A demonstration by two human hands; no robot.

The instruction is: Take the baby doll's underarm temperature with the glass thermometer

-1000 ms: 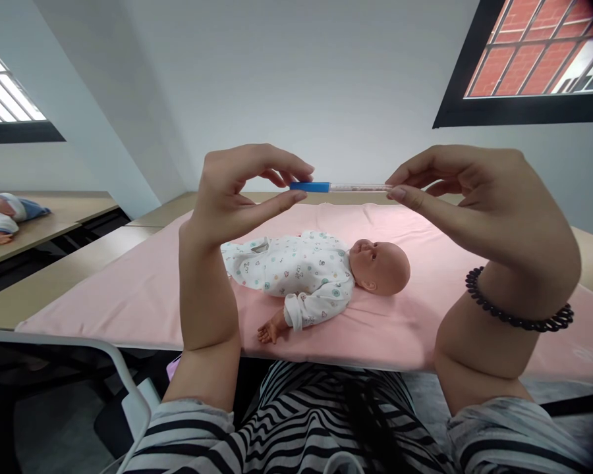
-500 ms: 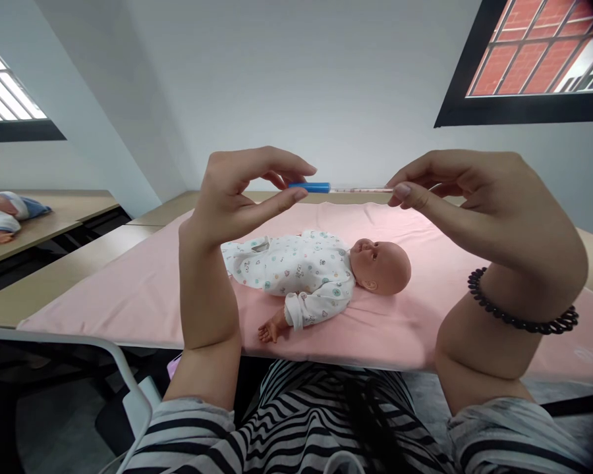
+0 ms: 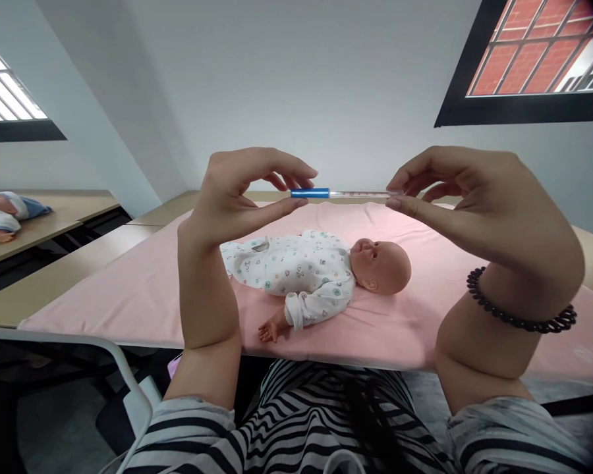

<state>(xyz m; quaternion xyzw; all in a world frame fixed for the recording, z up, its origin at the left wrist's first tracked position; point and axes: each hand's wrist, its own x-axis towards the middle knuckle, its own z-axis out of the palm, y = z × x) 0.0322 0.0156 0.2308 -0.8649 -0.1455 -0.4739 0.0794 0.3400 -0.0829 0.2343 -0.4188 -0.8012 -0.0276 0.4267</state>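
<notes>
The left hand and right hand each pinch one end of the thermometer, fingers closed on it, level between them above the doll. A light, steady pinch at the very ends should keep the scale unobscured.

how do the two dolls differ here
The near baby doll lies on the pink sheet, below the thermometer; the far doll lies on a bare wooden desk. The near one wears a white printed onesie; the far one is dressed in blue and white. Both lie down.

Grey wall, wooden tables — barred windows
</notes>
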